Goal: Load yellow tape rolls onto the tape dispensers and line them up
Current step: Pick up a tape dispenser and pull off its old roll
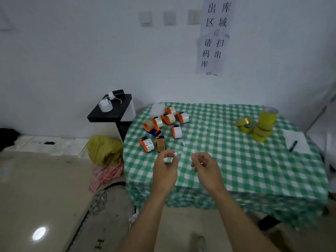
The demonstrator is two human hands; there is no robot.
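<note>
Both hands hover over near edge of table w/ green-check cloth [236, 170].

L hand [164, 167]: fingers curled, thumb + forefinger tips nearly meeting. Pale bit at tips, can't tell if pinched.

R hand [206, 167]: loosely curled, hold unclear too.

Yellow tape rolls [266, 118] stacked at far right of cloth, well apart from hands, diagonal fwd-right; R hand nearer.

Orange tape dispensers [168, 118] scattered on left side, nearest just beyond L hand.

Judgement: R suits rolls, L a dispenser. Not lined up yet.
</note>
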